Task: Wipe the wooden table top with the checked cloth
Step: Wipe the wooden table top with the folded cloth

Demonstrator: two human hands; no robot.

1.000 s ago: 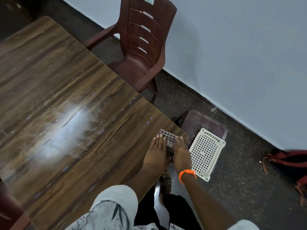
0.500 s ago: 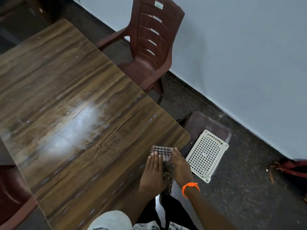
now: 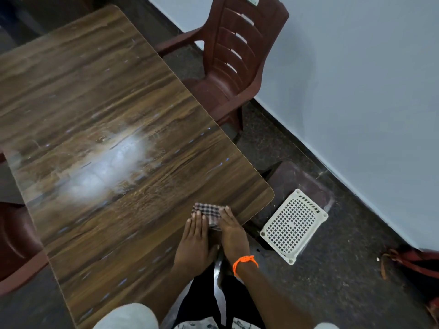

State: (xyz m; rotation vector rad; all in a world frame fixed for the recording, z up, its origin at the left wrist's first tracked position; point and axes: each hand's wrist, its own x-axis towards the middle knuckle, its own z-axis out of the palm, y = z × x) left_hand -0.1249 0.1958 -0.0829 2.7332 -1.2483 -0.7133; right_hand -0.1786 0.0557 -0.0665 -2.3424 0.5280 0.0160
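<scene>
Both hands lie flat with straight fingers on the folded checked cloth (image 3: pixel 209 213), left hand (image 3: pixel 196 243) beside right hand (image 3: pixel 234 233), at 5 o'clock on the wooden table top (image 3: pixel 107 110), near its corner.

Cloth (image 3: pixel 209 211) lies on the table (image 3: pixel 118 115) near its right corner, under both hands' (image 3: pixel 194 243) fingertips; tray (image 3: pixel 293 226) apparently on floor, right.

Left hand (image 3: pixel 195 243) laid flat with fingers straight and together, right hand (image 3: pixel 234 233) held just beside it, palm down, fingers extended, orange thread (image 3: pixel 244 262) tied round the right wrist, both forearms stretched forward.
</scene>
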